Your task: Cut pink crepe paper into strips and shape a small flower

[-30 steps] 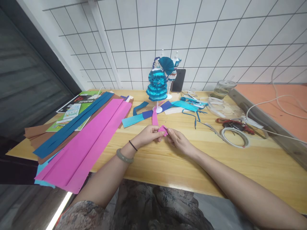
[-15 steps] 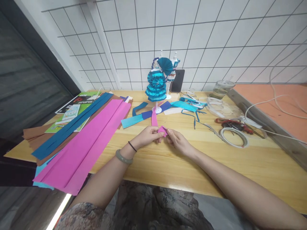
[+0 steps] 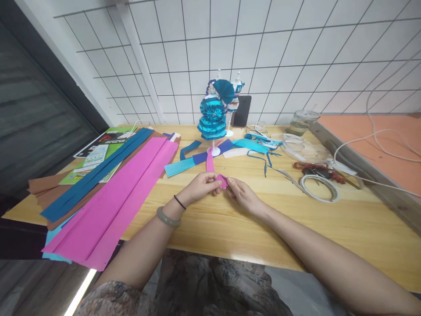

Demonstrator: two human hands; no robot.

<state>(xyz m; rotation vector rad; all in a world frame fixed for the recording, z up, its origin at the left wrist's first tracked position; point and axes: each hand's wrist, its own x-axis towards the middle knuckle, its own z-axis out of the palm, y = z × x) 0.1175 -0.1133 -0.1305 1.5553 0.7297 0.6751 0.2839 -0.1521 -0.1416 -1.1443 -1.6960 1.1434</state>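
My left hand point(image 3: 200, 188) and my right hand point(image 3: 242, 194) meet over the middle of the wooden table point(image 3: 230, 219). Both pinch the folded end of a narrow pink paper strip point(image 3: 221, 180), fingers curled round it. The strip's free part point(image 3: 209, 162) runs away from me toward the white foot of a small stand point(image 3: 215, 152). That stand carries a pleated teal and blue paper dress point(image 3: 212, 119). A green bangle and a black band sit on my left wrist.
Long pink point(image 3: 115, 199), teal point(image 3: 95, 173) and brown paper sheets lie at the left over green booklets point(image 3: 98, 153). Blue and cyan strips point(image 3: 197, 159) lie behind my hands. A tape ring point(image 3: 317, 188), red scissors point(image 3: 312, 169), a glass jar point(image 3: 301, 122), a phone point(image 3: 242, 110) and white cables are at the right.
My hands have stayed on the pink strip, fingers shifting slightly as the folded end bunches smaller. The view has tilted a little.
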